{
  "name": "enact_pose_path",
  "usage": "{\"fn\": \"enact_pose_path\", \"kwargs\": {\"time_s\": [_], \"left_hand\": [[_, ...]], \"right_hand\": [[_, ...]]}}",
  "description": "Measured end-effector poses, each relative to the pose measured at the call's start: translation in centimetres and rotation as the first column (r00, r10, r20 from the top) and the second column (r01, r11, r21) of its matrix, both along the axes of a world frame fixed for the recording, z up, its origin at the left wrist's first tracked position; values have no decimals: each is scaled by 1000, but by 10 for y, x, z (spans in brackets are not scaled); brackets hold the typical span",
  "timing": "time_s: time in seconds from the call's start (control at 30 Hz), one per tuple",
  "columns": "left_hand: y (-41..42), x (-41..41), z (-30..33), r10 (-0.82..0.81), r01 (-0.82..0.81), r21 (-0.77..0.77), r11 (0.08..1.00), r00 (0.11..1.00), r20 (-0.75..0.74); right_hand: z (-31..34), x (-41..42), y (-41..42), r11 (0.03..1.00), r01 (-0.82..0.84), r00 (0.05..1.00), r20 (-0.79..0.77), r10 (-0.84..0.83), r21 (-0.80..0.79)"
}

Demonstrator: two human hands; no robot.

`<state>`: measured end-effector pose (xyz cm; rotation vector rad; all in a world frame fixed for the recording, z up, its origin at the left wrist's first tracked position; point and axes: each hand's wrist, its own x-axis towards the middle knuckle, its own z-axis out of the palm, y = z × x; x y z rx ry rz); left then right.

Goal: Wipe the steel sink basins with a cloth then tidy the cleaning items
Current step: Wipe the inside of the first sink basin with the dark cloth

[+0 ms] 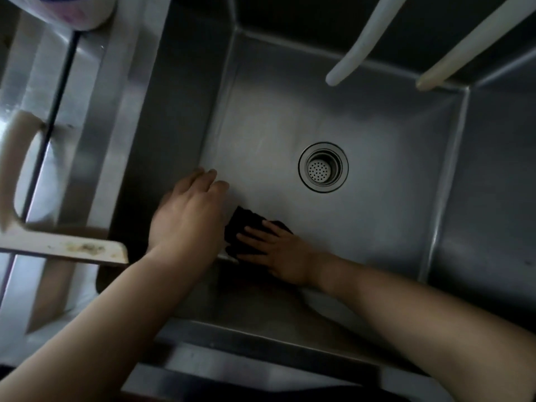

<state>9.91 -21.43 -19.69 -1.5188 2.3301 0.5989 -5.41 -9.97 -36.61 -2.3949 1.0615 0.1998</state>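
1. Nearest me, my two bare forearms reach down from the near edge into the steel basin point(377, 198).
2. My right hand point(278, 250) lies flat on the black cloth point(246, 227), fingers straight and spread, pressing it down rather than gripping it.
3. The cloth sits on the basin floor at the near left corner, bunched, just beside the near wall.
4. My left hand point(188, 216) is just left of the cloth, over the foot of the left wall; its fingers are loosely extended and hold nothing. I cannot tell whether it touches the steel.
5. The round drain strainer point(323, 167) lies in the middle of the floor, well apart from the cloth, on its far right.
6. On the left, beyond the basin's rim, I see a stained white handle-shaped item point(66, 245) lying over the neighbouring steel surface; it is blurred.
7. At the far left corner stands a white container point(78, 10), mostly cut off.
8. At the far right, two pale hoses point(362, 44) hang over the basin's back wall.
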Motion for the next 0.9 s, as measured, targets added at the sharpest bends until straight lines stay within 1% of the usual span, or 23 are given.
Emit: {"fn": "enact_pose_path", "kwargs": {"time_s": [0.07, 0.1, 0.13, 0.2, 0.23, 0.27, 0.33, 0.4, 0.43, 0.47, 0.5, 0.57, 0.6, 0.63, 0.67, 0.7, 0.73, 0.77, 0.8, 0.83, 0.9], "left_hand": [[1, 0, -3, -28, 28, -3, 1000, 1000, 2], [1, -1, -4, -40, 40, -3, 999, 999, 0], [1, 0, -5, -47, 47, 2, 999, 999, 0], [2, -3, -6, -72, 72, 25, 997, 997, -10], [2, -3, -6, -81, 81, 40, 996, 997, -11], [2, -4, -6, -93, 93, 53, 994, 996, -15], [5, -6, -5, -108, 109, 78, 991, 994, -22], [9, -5, 0, -137, 139, 79, 987, 990, -28], [10, -4, 4, -167, 169, 65, 984, 986, -30], [12, -2, 10, -207, 208, 41, 977, 978, -29], [13, 0, 14, -254, 254, 12, 967, 967, -25], [16, 6, 22, -346, 346, -24, 938, 938, 4], [18, 9, 24, -366, 366, -18, 930, 931, 13], [19, 13, 25, -363, 363, -5, 932, 932, 12], [20, 16, 25, -346, 345, 21, 938, 938, 8], [22, 19, 25, -327, 327, 44, 944, 945, 4], [23, 22, 25, -314, 313, 56, 948, 950, -3], [23, 24, 24, -305, 305, 66, 950, 952, -6], [24, 26, 24, -299, 298, 72, 952, 954, -10], [25, 28, 24, -293, 293, 72, 953, 956, -19], [27, 31, 22, -284, 286, 67, 956, 958, -34]], "right_hand": [[3, -26, 14, 999, -30, 1000, -1, 30, -19], [5, -43, 21, 999, -30, 999, -32, 29, -40], [6, -59, 27, 998, 2, 998, -64, -7, -69], [8, -99, 40, 979, 170, 974, -134, -184, -110], [8, -115, 43, 953, 280, 941, -164, -296, -116], [9, -131, 48, 909, 401, 886, -204, -416, -114], [6, -153, 61, 788, 610, 737, -306, -603, -84], [3, -159, 73, 666, 745, 601, -395, -695, -36], [4, -159, 78, 625, 780, 566, -399, -721, -23], [8, -156, 81, 622, 783, 574, -380, -726, -8], [13, -151, 84, 671, 742, 635, -342, -693, 18], [25, -141, 91, 833, 548, 824, -218, -523, 72], [31, -135, 93, 895, 443, 891, -141, -432, 56], [35, -128, 94, 929, 369, 927, -80, -367, 11], [39, -120, 91, 943, 333, 943, -26, -333, -23], [41, -108, 87, 948, 317, 948, 33, -316, -21], [41, -94, 82, 947, 314, 944, 86, -319, 64], [41, -78, 75, 919, 331, 924, 122, -362, 215], [42, -61, 67, 849, 365, 892, 118, -437, 383], [41, -48, 59, 749, 410, 851, 78, -520, 521], [38, -27, 39, 544, 483, 766, -31, -642, 686]]}}
